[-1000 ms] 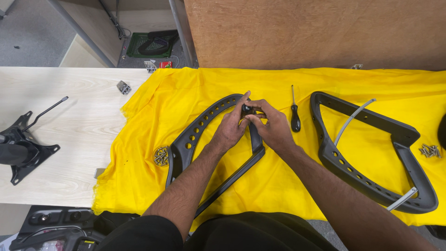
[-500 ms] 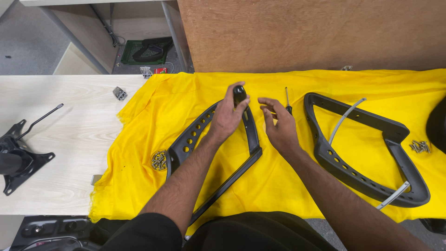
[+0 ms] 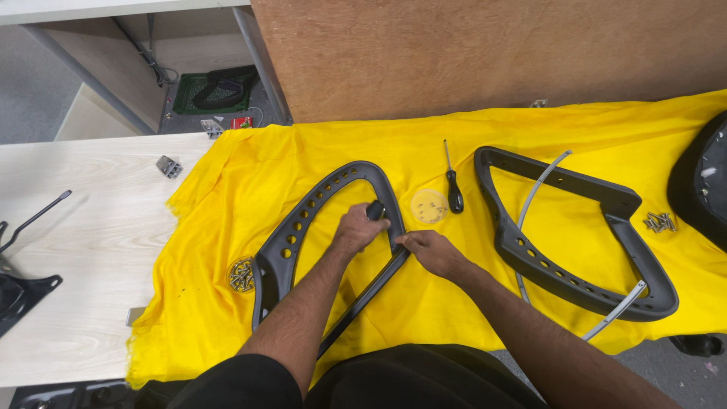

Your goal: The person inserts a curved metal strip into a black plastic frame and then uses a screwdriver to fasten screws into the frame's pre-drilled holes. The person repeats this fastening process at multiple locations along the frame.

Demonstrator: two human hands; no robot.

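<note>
Gripping a small black knob (image 3: 375, 210) at the frame's inner edge, the left hand (image 3: 356, 229) has its fingers clenched; the right hand (image 3: 428, 251) pinches the dark perforated plastic armrest frame (image 3: 303, 220), lying mid-bench on the yellow cloth (image 3: 363, 144). Its twin frame (image 3: 564, 269) at three o'clock lies untouched, screwdriver (image 3: 453, 191) and screws (image 3: 242, 274) loose, so assembly looks partial.

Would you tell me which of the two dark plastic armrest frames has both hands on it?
The left dark perforated frame; the right frame, with its grey rod, lies untouched.
</note>
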